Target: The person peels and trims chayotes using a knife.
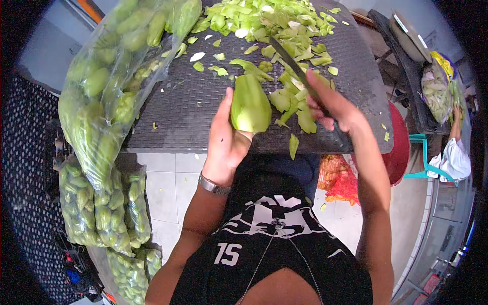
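My left hand (227, 134) is wrapped round the lower left side of a pale green, ridged chayote (250, 104), partly peeled, held just above the near part of the table. In my right hand (330, 104) is a knife (290, 61) with a long dark blade pointing away and to the left. The blade is apart from the chayote. Cut green peels (300, 109) lie between the two hands, and a large heap of peelings (259, 18) covers the far side of the dark woven-pattern table (188, 114).
A big clear plastic bag of green chayotes (99, 96) rests along the table's left edge. Several more filled bags (101, 213) stand below it. On the right are a red stool (399, 147), a teal chair (419, 155) and another person's arm (456, 124). A red net bag (338, 183) lies under the table.
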Available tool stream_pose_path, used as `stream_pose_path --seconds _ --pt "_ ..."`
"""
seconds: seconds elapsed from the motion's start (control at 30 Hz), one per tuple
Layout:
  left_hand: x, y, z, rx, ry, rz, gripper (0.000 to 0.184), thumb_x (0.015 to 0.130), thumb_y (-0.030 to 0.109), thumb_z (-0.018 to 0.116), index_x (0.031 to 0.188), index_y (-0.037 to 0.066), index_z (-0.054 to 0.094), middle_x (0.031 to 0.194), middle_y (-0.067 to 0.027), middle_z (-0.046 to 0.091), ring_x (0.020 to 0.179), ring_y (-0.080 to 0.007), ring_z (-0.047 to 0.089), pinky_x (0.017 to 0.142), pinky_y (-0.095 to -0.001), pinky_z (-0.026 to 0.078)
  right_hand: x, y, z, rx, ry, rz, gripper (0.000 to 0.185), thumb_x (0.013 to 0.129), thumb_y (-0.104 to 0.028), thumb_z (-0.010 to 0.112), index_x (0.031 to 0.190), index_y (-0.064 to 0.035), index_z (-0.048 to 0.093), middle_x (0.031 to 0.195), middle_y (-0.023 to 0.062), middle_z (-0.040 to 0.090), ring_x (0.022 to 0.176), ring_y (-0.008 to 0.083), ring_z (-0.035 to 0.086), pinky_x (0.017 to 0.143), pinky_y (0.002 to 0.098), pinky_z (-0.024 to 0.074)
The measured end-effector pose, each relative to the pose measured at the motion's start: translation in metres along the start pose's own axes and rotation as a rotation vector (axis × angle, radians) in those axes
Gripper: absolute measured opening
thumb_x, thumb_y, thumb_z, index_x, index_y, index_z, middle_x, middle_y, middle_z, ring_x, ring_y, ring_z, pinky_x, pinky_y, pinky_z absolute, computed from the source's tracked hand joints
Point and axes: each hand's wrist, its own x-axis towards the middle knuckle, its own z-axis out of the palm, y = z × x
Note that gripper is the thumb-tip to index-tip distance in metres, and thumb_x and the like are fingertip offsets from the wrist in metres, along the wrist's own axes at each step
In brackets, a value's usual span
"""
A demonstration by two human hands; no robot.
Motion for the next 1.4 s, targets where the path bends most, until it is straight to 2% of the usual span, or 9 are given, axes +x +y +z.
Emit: stream_pose_path --seconds 0.13,0.2,0.63,0.93,1.0,1.07,1.13,1.23,1.4 --pt "-0.004 -0.002 0.004 0.100 -0.036 -0.015 0.048 0.105 0.045 0.051 0.137 0.010 0.056 0.122 -0.0086 0.067 0.109 -0.0265 0.068 0.093 -0.0463 0.057 -0.028 0.008 0.064 -0.446 0.310 -0.740 0.066 0.091 -0.063 0.065 0.087 0.0023 0.056 0.069 0.0217 0.061 0.064 0.0397 0.065 0.060 0.0478 0.0510" --pt "0.001 -0.019 -0.002 0.153 -0.027 0.147 0.050 0.104 0.044 0.054 0.140 0.011 0.052 0.127 -0.0081 0.065 0.113 -0.0264 0.066 0.097 -0.0486 0.055 -0.076 -0.043 0.076 -0.412 0.175 -0.338 0.057 0.090 -0.052 0.073 0.083 0.0002 0.051 0.068 0.0220 0.056 0.066 0.0410 0.062 0.061 0.0475 0.0487" --pt "-0.009 -0.022 0.014 0.162 -0.033 0.122 0.055 0.107 0.043 0.051 0.154 0.016 0.041 0.150 -0.0119 0.048 0.134 -0.0281 0.053 0.110 -0.0506 0.047 -0.083 -0.039 0.085 -0.587 0.283 -0.613 0.064 0.086 -0.061 0.071 0.080 -0.0003 0.054 0.068 0.0199 0.058 0.066 0.0432 0.063 0.059 0.0476 0.0477" --pt "-0.022 -0.027 0.011 0.252 0.020 0.009 0.050 0.104 0.048 0.050 0.132 0.007 0.058 0.118 -0.0125 0.068 0.098 -0.0274 0.072 0.061 -0.0411 0.063 -0.070 -0.045 0.060 -0.501 0.235 -0.475 0.069 0.089 -0.066 0.065 0.088 0.0025 0.061 0.071 0.0252 0.064 0.076 0.0458 0.068 0.065 0.0523 0.0525" --pt "-0.017 -0.023 0.010 0.282 -0.047 -0.076 0.054 0.105 0.053 0.044 0.131 0.008 0.058 0.114 -0.0133 0.069 0.093 -0.0304 0.072 0.058 -0.0440 0.062 -0.028 -0.007 0.054 -0.586 0.326 -0.833 0.071 0.089 -0.073 0.060 0.082 -0.0018 0.058 0.063 0.0185 0.061 0.061 0.0389 0.065 0.054 0.0480 0.0498" --pt "-0.019 -0.018 0.013 0.289 -0.117 -0.147 0.058 0.103 0.058 0.043 0.129 0.008 0.059 0.107 -0.0140 0.071 0.087 -0.0319 0.073 0.059 -0.0449 0.060 -0.004 0.001 0.032 -0.234 0.105 -0.584 0.073 0.089 -0.079 0.053 0.078 -0.0069 0.054 0.058 0.0102 0.055 0.048 0.0290 0.057 0.045 0.0416 0.0441" --pt "-0.019 -0.016 0.014 0.162 -0.108 -0.197 0.057 0.104 0.057 0.043 0.129 0.008 0.058 0.108 -0.0140 0.071 0.089 -0.0314 0.072 0.065 -0.0458 0.060 0.000 -0.023 0.004 0.523 -0.402 0.295 0.074 0.088 -0.086 0.045 0.075 -0.0128 0.048 0.055 0.0004 0.048 0.037 0.0163 0.045 0.036 0.0330 0.0351" --pt "-0.009 -0.011 0.012 0.103 -0.085 -0.134 0.055 0.104 0.055 0.043 0.129 0.008 0.059 0.109 -0.0141 0.071 0.093 -0.0309 0.072 0.076 -0.0481 0.059 -0.007 -0.032 0.011 0.819 -0.493 0.225 0.076 0.089 -0.089 0.030 0.073 -0.0159 0.041 0.056 -0.0065 0.036 0.034 0.0032 0.027 0.031 0.0214 0.0205" --pt "-0.002 -0.011 0.008 0.139 0.022 0.004 0.051 0.104 0.051 0.046 0.130 0.009 0.059 0.111 -0.0140 0.070 0.098 -0.0303 0.070 0.088 -0.0497 0.057 -0.042 -0.022 0.053 0.244 -0.153 0.013 0.073 0.093 -0.081 0.044 0.076 -0.0097 0.047 0.056 0.0030 0.045 0.039 0.0130 0.043 0.037 0.0320 0.0341"
